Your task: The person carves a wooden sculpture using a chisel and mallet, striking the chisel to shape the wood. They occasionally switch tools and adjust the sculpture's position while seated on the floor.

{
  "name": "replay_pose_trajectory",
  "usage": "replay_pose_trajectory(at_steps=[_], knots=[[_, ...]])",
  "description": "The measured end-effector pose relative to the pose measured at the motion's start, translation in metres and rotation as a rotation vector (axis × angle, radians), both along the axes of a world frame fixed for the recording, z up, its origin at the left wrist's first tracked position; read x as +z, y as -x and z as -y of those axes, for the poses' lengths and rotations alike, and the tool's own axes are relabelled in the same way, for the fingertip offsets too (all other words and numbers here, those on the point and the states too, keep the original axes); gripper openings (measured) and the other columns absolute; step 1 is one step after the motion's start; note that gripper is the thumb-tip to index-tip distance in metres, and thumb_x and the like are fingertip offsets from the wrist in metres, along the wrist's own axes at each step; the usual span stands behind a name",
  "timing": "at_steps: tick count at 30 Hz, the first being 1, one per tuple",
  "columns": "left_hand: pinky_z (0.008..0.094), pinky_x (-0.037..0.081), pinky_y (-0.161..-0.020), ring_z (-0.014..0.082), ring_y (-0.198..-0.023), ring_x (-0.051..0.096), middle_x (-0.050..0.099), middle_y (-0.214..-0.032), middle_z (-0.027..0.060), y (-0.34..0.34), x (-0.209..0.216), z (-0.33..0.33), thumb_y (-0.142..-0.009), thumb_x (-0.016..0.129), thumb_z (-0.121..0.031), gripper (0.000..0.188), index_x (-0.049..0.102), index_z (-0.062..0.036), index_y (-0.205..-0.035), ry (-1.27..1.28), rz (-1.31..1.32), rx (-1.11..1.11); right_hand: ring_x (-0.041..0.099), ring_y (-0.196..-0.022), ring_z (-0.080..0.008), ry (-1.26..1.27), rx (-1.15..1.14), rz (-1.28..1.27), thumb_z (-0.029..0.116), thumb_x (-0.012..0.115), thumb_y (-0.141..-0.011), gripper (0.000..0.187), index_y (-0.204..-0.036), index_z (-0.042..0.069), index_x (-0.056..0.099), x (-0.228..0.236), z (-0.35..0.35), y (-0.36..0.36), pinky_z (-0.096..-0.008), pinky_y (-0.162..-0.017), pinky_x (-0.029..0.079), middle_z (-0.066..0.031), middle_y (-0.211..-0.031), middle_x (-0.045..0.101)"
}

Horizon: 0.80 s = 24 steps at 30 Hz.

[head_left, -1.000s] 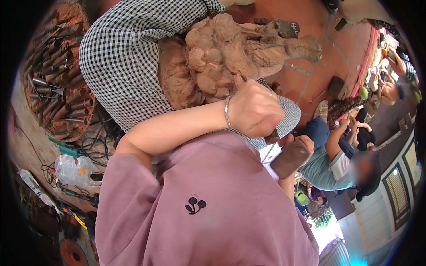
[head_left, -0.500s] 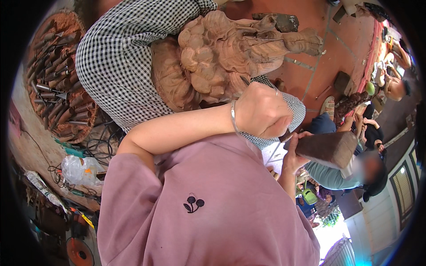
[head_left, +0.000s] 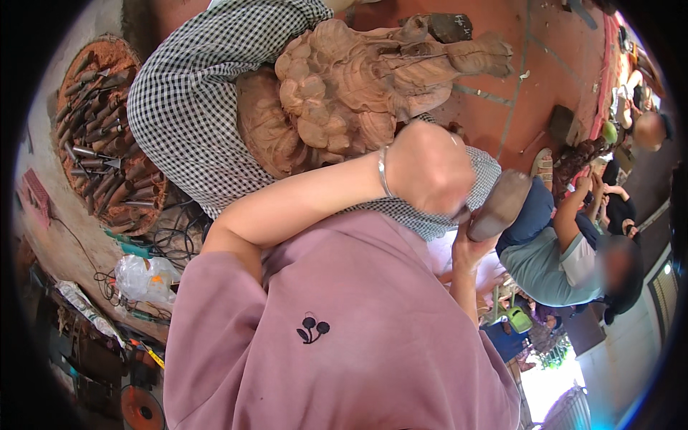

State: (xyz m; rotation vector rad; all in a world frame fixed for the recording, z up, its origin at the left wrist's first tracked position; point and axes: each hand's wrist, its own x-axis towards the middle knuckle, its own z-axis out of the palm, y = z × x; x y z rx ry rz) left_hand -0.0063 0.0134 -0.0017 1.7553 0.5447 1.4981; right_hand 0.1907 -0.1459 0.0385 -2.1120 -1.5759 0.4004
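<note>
A reddish-brown wood carving (head_left: 337,93) with rounded lumps and flowing folds lies across my lap, against my black-and-white checked trousers (head_left: 190,107). My left hand (head_left: 433,168), a bracelet on its wrist, is closed in a fist at the carving's near side. It grips a thin chisel, whose tip showed a moment ago but is now hidden behind the fist. Just right of it, my right hand (head_left: 469,251) is wrapped round a dark wooden mallet (head_left: 502,204). The mallet's head is tilted up close to the left fist.
Many carving tools (head_left: 115,136) lie in a round, sawdust-filled tray at left. Below are black cables (head_left: 175,240) and a plastic bag (head_left: 147,279). A dark wood block (head_left: 450,27) rests on the tiled floor beyond the carving. A co-worker (head_left: 548,261) sits close at right.
The mallet has swung up and left toward my left fist, its head turning. My left hand stays nearly in place. The whole view has shifted slightly.
</note>
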Motion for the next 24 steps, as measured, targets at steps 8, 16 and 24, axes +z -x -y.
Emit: replay_pose_trajectory(at_steps=[8, 16, 24], knots=[[0.0330, 0.043, -0.040, 0.0199, -0.044, 0.058, 0.053, -0.048, 0.0068, 0.035, 0.048, 0.023, -0.079, 0.053, -0.070, 0.063, 0.054, -0.0071, -0.078, 0.205, -1.110, -0.133, 0.052, -0.072, -0.0114, 0.186, -0.445, -0.418, 0.009, 0.077, -0.077, 0.038, -0.105, 0.001, 0.052, -0.018, 0.032, -0.023, -0.0257, -0.067, 0.045, -0.0014, -0.082, 0.053], [0.0331, 0.047, -0.042, 0.0230, -0.042, 0.060, 0.059, -0.050, 0.0106, 0.078, 0.053, 0.005, -0.082, 0.054, -0.067, 0.080, 0.061, 0.0068, -0.113, 0.128, -1.596, 0.096, 0.052, -0.074, -0.0115, 0.278, -0.559, -0.608, 0.014, 0.076, -0.079, 0.035, -0.103, -0.001, 0.055, -0.058, 0.058, -0.044, -0.0259, -0.069, 0.045, -0.0031, -0.083, 0.054], [0.0382, 0.051, -0.049, 0.0298, -0.052, 0.064, 0.061, -0.055, 0.0139, 0.028, 0.048, 0.025, -0.085, 0.050, -0.066, 0.067, 0.068, -0.0034, -0.101, 0.272, -1.437, -0.306, 0.054, -0.063, -0.0101, 0.197, -0.485, -0.536, 0.010, 0.074, -0.082, 0.025, -0.095, 0.002, 0.055, -0.062, 0.054, -0.045, -0.0240, -0.059, 0.043, -0.0021, -0.075, 0.057]])
